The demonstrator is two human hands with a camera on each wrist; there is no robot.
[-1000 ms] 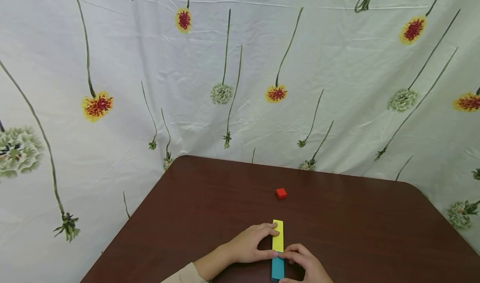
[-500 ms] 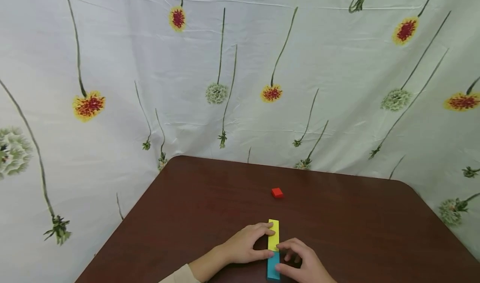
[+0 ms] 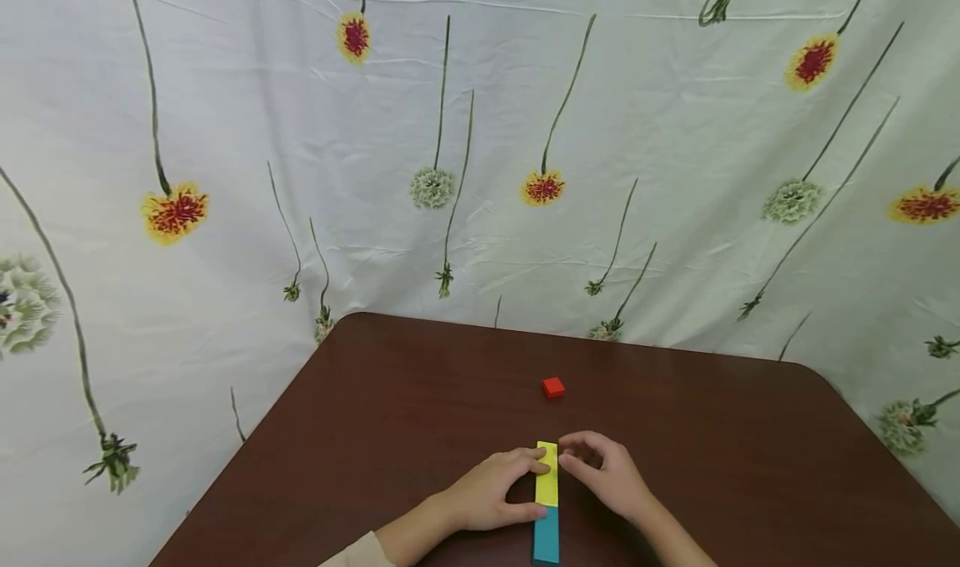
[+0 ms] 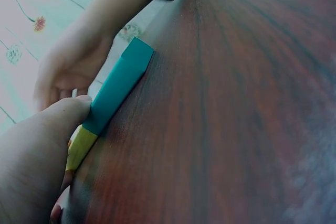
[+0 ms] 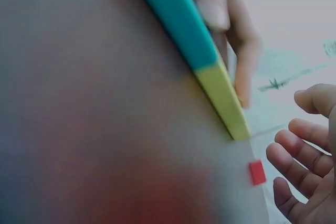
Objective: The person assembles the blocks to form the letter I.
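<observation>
A yellow block (image 3: 547, 488) and a blue-green block (image 3: 547, 540) lie end to end in one straight line on the table. My left hand (image 3: 495, 490) rests on them from the left, its fingertips on the yellow block and its thumb at the blue-green block near the seam. To the right of the yellow block's far end is my right hand (image 3: 609, 474), fingers loosely bent and holding nothing. The right wrist view shows that hand's spread fingers (image 5: 294, 150) apart from the blocks. Beyond the row sits a small red block (image 3: 553, 388).
The dark brown table (image 3: 420, 400) has rounded far corners. Behind it hangs a white cloth (image 3: 360, 133) printed with flowers, close to the table's far edge.
My right hand has left the blue-green block and moved forward to beside the yellow block's far end. My left hand keeps its place on the two blocks.
</observation>
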